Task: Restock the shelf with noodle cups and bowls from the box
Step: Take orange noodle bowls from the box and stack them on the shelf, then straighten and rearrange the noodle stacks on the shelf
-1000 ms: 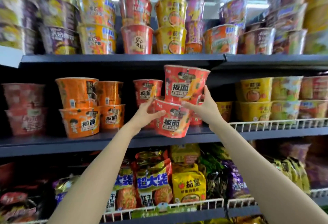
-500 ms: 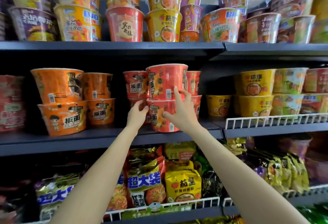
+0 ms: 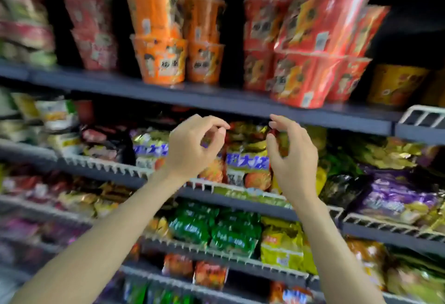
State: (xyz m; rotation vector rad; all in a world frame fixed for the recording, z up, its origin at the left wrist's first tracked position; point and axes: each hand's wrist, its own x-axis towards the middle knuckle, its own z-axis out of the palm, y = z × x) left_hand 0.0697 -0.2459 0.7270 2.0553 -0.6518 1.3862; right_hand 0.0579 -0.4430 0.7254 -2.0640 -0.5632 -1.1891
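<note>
I see my left hand point(image 3: 192, 146) and right hand point(image 3: 292, 156) empty, fingers loosely curled, in free air below the dark flat shelf edge point(image 3: 216, 101). At 1 o'clock two glossy red tapered bowls point(image 3: 310, 46) stand stacked at that edge. At 11 o'clock are orange bowls point(image 3: 160, 38). Crinkly packets point(image 3: 245, 159) lie behind my hands.

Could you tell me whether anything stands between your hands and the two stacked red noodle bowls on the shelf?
Nothing visible does. Left hand and right hand hang empty below the shelf edge; the red noodle bowls stand stacked above, at the shelf's front, with only open air between.
</note>
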